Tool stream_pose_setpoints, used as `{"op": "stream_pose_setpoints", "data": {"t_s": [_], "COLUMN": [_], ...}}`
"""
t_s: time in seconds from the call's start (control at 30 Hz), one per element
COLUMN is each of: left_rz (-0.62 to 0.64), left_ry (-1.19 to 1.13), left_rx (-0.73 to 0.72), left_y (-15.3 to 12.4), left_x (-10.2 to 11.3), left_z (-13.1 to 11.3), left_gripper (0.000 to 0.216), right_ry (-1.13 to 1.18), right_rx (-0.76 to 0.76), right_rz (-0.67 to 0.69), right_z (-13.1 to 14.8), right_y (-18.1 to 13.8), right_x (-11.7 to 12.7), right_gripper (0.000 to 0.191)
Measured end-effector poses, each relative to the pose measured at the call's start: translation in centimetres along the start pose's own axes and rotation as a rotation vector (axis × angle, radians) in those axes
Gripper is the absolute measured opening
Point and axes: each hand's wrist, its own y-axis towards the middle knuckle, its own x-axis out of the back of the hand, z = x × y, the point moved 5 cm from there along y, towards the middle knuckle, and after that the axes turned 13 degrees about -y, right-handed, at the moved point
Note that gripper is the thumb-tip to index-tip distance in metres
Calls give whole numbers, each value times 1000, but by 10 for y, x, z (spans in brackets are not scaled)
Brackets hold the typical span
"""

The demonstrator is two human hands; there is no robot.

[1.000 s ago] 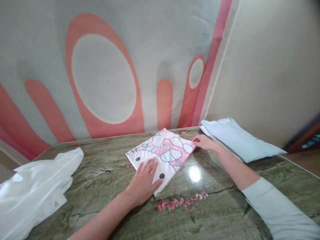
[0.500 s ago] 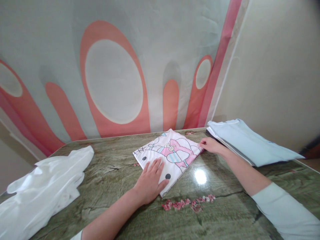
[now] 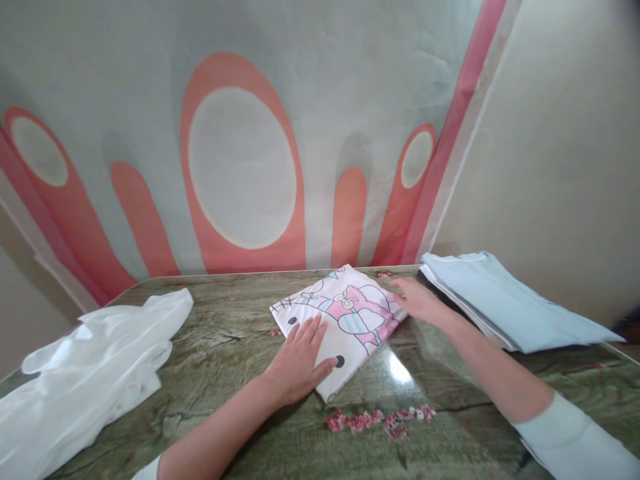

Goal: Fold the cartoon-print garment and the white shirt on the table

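A folded white and pink garment (image 3: 357, 320) with a cartoon print lies at an angle on the middle of the table. My left hand (image 3: 303, 357) rests flat on its near left part, fingers spread and thumb beside a printed black eye. At the garment's right corner is my right hand (image 3: 417, 300), with the fingers stretched toward the far side and no fold gripped between them. Whether its underside touches the cloth is hard to see.
Crumpled white cloth (image 3: 100, 373) covers the table's left side. Folded clothes, with a light blue one (image 3: 515, 300) on top, are stacked at the right, close to my right forearm. The wood-look table (image 3: 225, 340) backs onto a patterned wall (image 3: 320, 100).
My right hand has let go of the garment's right corner and its fingers have straightened. My left hand stays flat on the cloth. The camera view has shifted slightly.
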Motion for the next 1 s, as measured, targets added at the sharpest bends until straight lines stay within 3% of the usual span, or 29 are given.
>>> {"op": "stream_pose_setpoints", "data": {"t_s": [0.1,0.17,0.23,0.3,0.4,0.53,0.63,0.73,0.87,1.0], "left_rz": [6,25,19,-3,-11,10,10,12,13,2], "left_ry": [22,32,40,45,50,57,51,32,-37,-183], "left_rx": [-23,-36,-43,-53,-52,-33,-28,-44,-209,-291], "left_y": [1,1,0,0,0,0,0,-1,-7,-13], "left_x": [-1,-4,-7,-8,-8,-9,-8,-5,2,5], "left_z": [-1,-3,-3,-3,-2,0,1,-4,-30,-56], "left_gripper": [69,70,70,69,69,70,71,66,48,32], "right_ry": [90,123,133,117,52,-55,-110,-108,-61,74], "right_rx": [307,513,580,568,485,302,99,-142,-271,-311], "right_rz": [-9,79,139,180,209,213,190,81,20,110], "right_z": [84,131,155,156,127,64,14,-30,-62,-75], "right_y": [-26,-48,-63,-68,-62,-43,-31,-23,-16,-13], "right_x": [0,-8,-17,-26,-34,-40,-41,-31,-15,-13], "right_gripper": [47,54,59,62,64,67,65,50,41,32]}}
